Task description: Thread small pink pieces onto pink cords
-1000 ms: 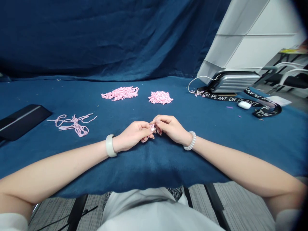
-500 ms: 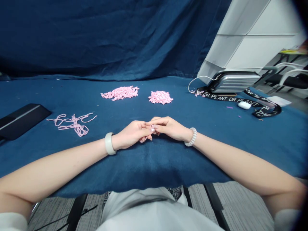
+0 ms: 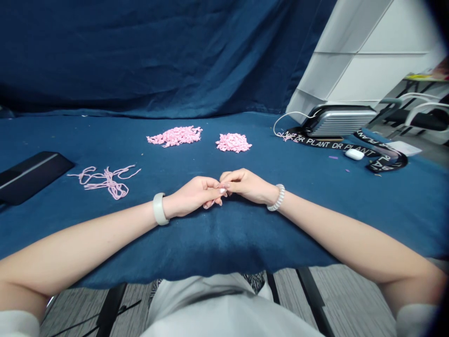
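My left hand (image 3: pixel 196 194), with a pale green bangle at its wrist, is closed in a pinch at the middle of the table. Fingertip to fingertip with it is my right hand (image 3: pixel 247 186), which wears a clear coil bracelet and is pinched too. Between them they grip a small piece of pink yarn, now almost wholly covered by the fingers. Beyond the hands lie two heaps of small pink knotted yarn pieces, a wider heap (image 3: pixel 175 136) on the left and a rounder heap (image 3: pixel 233 142) on the right. Loose pink yarn strands (image 3: pixel 111 182) lie left of my left hand.
A black flat object (image 3: pixel 33 178) stands at the left edge. At the right are a silver ribbed case (image 3: pixel 343 120) with a white cable, a black lettered strap (image 3: pixel 322 142), a white earbud case (image 3: pixel 354 154) and paper scraps. Blue cloth (image 3: pixel 298 224) covers the table.
My right hand's fingers have curled in and shifted slightly. The small pink loop that showed between the fingertips is now covered. The heaps and strands stay where they were.
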### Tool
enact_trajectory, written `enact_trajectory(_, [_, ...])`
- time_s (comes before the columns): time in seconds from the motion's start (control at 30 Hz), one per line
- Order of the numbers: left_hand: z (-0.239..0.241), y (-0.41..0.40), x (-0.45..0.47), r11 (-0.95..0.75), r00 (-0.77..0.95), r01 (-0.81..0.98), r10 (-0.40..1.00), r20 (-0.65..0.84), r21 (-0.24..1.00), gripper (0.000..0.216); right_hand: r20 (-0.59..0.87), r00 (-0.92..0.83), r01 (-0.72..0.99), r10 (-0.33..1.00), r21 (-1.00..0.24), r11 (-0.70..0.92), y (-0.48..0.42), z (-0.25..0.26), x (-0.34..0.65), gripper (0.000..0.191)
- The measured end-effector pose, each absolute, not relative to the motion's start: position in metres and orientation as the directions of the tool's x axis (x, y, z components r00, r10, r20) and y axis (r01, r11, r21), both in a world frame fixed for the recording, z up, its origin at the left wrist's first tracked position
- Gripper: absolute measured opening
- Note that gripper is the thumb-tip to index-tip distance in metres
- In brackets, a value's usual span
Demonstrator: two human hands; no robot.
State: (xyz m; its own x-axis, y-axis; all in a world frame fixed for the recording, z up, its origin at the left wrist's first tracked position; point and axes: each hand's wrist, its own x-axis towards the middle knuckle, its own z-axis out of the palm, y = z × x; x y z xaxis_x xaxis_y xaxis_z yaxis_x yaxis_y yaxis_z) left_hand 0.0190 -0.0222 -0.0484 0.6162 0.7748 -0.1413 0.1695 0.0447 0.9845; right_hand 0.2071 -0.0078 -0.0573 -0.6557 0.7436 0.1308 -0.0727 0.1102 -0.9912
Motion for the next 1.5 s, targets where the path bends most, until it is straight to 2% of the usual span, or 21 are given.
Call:
enact_trajectory(0.23, [-0.052, -0.020, 0.019, 0.042, 0.626, 0.138, 0.770, -0.120, 0.990, 0.023, 0.147, -0.525, -0.048, 0.838, -0.988, 0.143, -0.014, -0.057, 0.203, 0.025])
enact_trajectory(0.47, [-0.051, -0.020, 0.018, 0.045, 0.628, 0.152, 0.767, -0.132, 0.987, 0.025, 0.108, -0.520, 0.002, 0.847, -0.992, 0.127, -0.018, -0.054, 0.200, 0.030])
enact_trajectory(0.63, [-0.049, -0.021, 0.019, 0.095, 0.628, 0.118, 0.764, -0.148, 0.989, 0.026, 0.099, -0.571, -0.098, 0.815, -0.994, 0.052, -0.011, -0.059, 0.203, 0.026])
enact_trajectory(0.77, [-0.049, -0.020, 0.018, 0.119, 0.639, 0.109, 0.752, -0.161, 0.987, 0.025, 0.061, -0.643, -0.089, 0.764, -0.996, 0.004, -0.005, -0.059, 0.208, 0.029])
enact_trajectory(1.0, [-0.045, -0.019, 0.017, 0.055, 0.685, 0.161, 0.713, -0.152, 0.985, 0.026, 0.128, -0.723, -0.053, 0.679, -0.990, 0.130, -0.004, -0.056, 0.211, 0.015])
enact_trajectory(1.1, [-0.045, -0.020, 0.018, 0.013, 0.671, 0.196, 0.727, -0.144, 0.980, 0.027, 0.139, -0.675, -0.109, 0.725, -0.990, 0.088, -0.004, -0.058, 0.209, 0.012])
enact_trajectory(1.3, [-0.051, -0.019, 0.020, 0.049, 0.652, 0.156, 0.746, -0.140, 0.987, 0.021, 0.141, -0.566, -0.153, 0.812, -0.986, 0.064, -0.007, -0.062, 0.206, 0.013])
enact_trajectory(1.5, [-0.050, -0.022, 0.022, 0.101, 0.630, 0.108, 0.762, -0.147, 0.989, 0.020, 0.227, -0.440, -0.039, 0.869, -0.971, 0.234, -0.011, -0.059, 0.203, 0.018])
